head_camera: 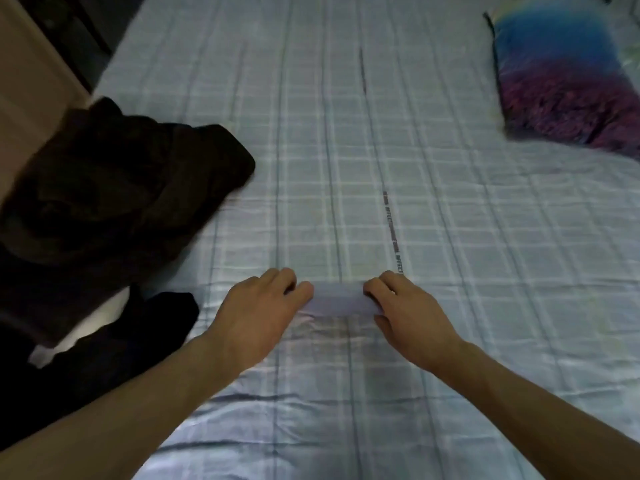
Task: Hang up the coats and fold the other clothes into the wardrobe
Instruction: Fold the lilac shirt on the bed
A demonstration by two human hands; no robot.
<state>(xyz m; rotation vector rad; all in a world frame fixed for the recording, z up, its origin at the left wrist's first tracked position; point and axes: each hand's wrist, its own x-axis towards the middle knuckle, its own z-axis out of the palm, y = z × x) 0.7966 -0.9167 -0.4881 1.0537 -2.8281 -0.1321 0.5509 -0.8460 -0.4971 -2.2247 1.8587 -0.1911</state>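
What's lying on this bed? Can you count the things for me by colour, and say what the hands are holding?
Dark clothes: 2, a brown-black bundle and a black garment nearer the person.
Pale lilac cloth: 1, a small folded piece pinched between the left hand and right hand.
Blue and purple pillow: 1.
Total: 4 things on the checked bedsheet.

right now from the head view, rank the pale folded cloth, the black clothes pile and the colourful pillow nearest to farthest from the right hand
1. pale folded cloth, gripped between both hands
2. black clothes pile, far left on the bed
3. colourful pillow, upper right at the bed's head
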